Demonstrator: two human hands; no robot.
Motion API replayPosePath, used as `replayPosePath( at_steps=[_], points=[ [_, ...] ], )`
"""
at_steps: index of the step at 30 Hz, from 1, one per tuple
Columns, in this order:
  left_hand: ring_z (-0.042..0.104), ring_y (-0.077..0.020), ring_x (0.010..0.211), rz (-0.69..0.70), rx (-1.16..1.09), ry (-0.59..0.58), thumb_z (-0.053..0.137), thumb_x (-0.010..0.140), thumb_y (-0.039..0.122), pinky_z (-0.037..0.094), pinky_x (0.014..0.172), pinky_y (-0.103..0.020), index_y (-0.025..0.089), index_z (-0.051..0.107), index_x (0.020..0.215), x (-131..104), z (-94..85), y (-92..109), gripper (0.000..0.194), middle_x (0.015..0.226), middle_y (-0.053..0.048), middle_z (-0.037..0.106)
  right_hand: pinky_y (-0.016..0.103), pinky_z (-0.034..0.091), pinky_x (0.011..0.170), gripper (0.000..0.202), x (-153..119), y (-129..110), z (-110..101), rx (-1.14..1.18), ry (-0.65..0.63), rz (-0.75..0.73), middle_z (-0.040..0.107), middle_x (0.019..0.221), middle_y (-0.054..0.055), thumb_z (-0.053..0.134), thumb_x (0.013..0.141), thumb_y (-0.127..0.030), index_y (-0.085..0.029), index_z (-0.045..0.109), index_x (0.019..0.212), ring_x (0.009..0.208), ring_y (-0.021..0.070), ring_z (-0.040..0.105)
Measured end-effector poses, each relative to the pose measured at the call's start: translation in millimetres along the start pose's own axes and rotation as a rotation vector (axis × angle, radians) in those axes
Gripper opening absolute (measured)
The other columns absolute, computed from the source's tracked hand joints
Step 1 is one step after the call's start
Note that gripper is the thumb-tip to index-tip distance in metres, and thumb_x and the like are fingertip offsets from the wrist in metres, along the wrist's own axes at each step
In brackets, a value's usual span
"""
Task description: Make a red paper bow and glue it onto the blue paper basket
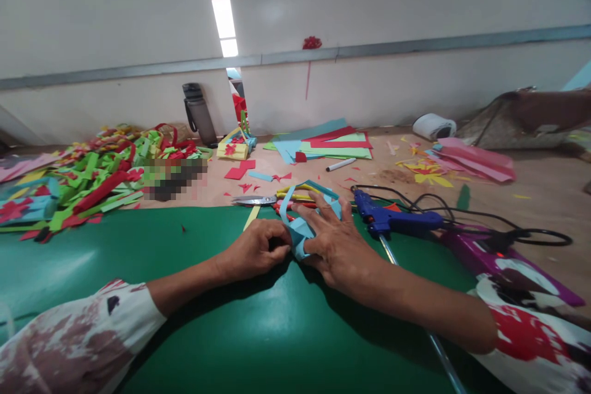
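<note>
A small light-blue paper basket (301,231) with a thin paper loop like a handle stands at the near middle of the green mat. My right hand (339,249) is wrapped over its right side, thumb and fingers gripping the paper. At its left edge my left hand (261,248) is closed, fingertips pinched against the paper; the exact pinch point is hidden. Just behind lie scissors (253,201) with open blades and yellow-and-red handled tools (295,195). To the right, a blue glue gun (392,217) rests with a clear glue stick (388,249) beneath it.
A heap of green and red paper strips (92,166) fills the left. Behind are a dark bottle (201,114), a finished yellow paper basket (233,149), coloured sheets (323,141) and a marker (340,164). A purple power strip (503,258), cords and a bag (530,117) are right.
</note>
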State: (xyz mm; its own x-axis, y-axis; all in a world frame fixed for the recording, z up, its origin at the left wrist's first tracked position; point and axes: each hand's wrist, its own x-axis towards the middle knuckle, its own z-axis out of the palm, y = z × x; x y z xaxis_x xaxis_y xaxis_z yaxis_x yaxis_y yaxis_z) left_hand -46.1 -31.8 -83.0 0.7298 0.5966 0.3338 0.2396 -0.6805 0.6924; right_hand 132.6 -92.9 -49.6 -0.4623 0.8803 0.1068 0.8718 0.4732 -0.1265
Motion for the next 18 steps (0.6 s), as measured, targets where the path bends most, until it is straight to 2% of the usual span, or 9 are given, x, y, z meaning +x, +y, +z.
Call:
replayPosePath(
  at_steps=[6, 9, 10, 12, 18],
  points=[
    [0.051, -0.0102, 0.061, -0.014, -0.025, -0.034, 0.055, 0.072, 0.003, 0.038, 0.061, -0.021, 0.014, 0.062, 0.069, 1.1, -2.8, 2.0, 0.013, 0.066, 0.002, 0.059, 0.075, 0.007, 0.098, 0.015, -1.0, -0.1, 1.7, -0.001, 0.006, 0.01, 0.04, 0.147, 0.013, 0.064, 0.072, -0.009, -0.02, 0.073, 0.072, 0.139, 0.0426, 0.016],
    [0.054, -0.0126, 0.068, -0.026, -0.049, -0.076, 0.069, 0.071, 0.013, 0.04, 0.065, -0.022, 0.014, 0.066, 0.071, 2.1, -5.0, 1.7, 0.003, 0.07, 0.0, 0.063, 0.074, 0.007, 0.099, 0.013, -1.7, -0.2, 0.6, 0.008, -0.009, 0.013, 0.037, 0.148, 0.013, 0.064, 0.073, -0.011, -0.02, 0.074, 0.075, 0.139, 0.0423, 0.015],
    [0.055, -0.0131, 0.069, -0.035, -0.059, -0.082, 0.073, 0.069, 0.017, 0.04, 0.066, -0.023, 0.014, 0.066, 0.071, 2.5, -5.1, 0.8, 0.008, 0.07, 0.0, 0.064, 0.074, 0.007, 0.099, 0.012, -1.9, -0.1, 0.5, 0.011, -0.002, 0.01, 0.036, 0.149, 0.013, 0.065, 0.073, -0.011, -0.02, 0.074, 0.074, 0.139, 0.0423, 0.014],
    [0.055, -0.0131, 0.068, -0.057, -0.081, -0.073, 0.077, 0.068, 0.022, 0.041, 0.065, -0.022, 0.014, 0.067, 0.07, 3.0, -3.8, -1.8, 0.014, 0.069, 0.0, 0.064, 0.074, 0.007, 0.1, 0.011, -2.0, 0.3, 1.0, 0.012, 0.009, 0.001, 0.035, 0.149, 0.012, 0.065, 0.073, -0.012, -0.02, 0.074, 0.072, 0.139, 0.0424, 0.015],
    [0.056, -0.0119, 0.066, -0.115, -0.135, -0.025, 0.075, 0.07, 0.018, 0.042, 0.063, -0.022, 0.013, 0.065, 0.067, 4.5, 3.7, -6.8, 0.011, 0.069, 0.001, 0.063, 0.073, 0.007, 0.1, 0.012, -2.3, 0.7, 4.7, 0.004, 0.013, -0.021, 0.035, 0.149, 0.015, 0.064, 0.075, -0.012, -0.019, 0.074, 0.077, 0.139, 0.042, 0.015]
  ],
)
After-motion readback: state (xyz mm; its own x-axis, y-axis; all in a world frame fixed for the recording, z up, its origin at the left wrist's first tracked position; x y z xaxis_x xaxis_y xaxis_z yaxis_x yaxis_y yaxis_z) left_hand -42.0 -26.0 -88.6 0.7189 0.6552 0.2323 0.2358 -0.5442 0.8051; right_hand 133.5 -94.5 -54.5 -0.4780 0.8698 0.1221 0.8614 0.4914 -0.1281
